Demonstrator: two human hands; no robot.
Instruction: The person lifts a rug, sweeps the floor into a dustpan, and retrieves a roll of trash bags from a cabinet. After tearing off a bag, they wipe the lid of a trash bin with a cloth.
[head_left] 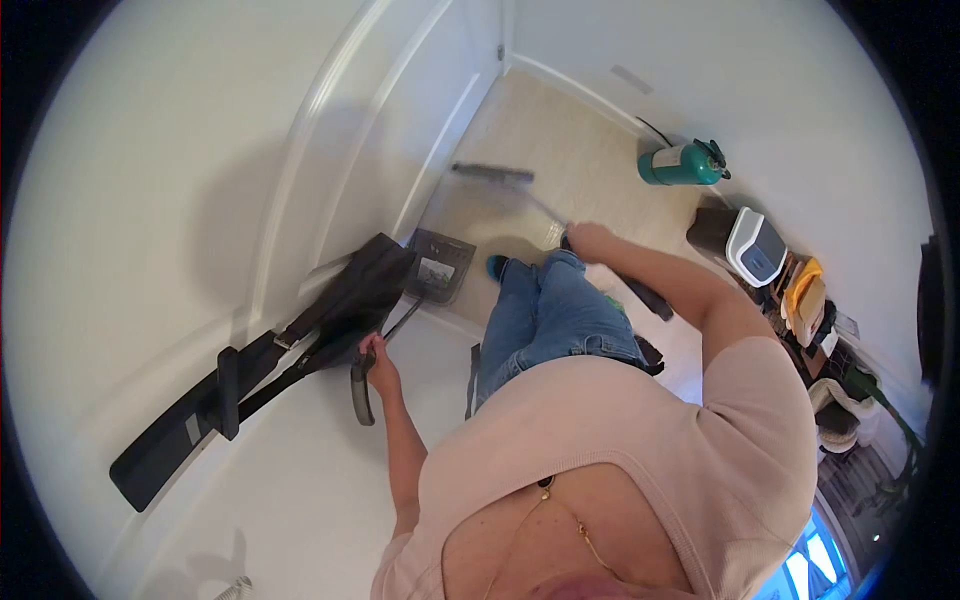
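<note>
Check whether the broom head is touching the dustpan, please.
Apart. The head camera's view shows a plain stretch of floor between the broom head and the dustpan.

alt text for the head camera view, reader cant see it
A person in jeans, seen from above, holds a broom in the right hand and a long-handled dustpan in the left hand, over a pale floor beside a white door. A green fire extinguisher stands by the wall.
</note>
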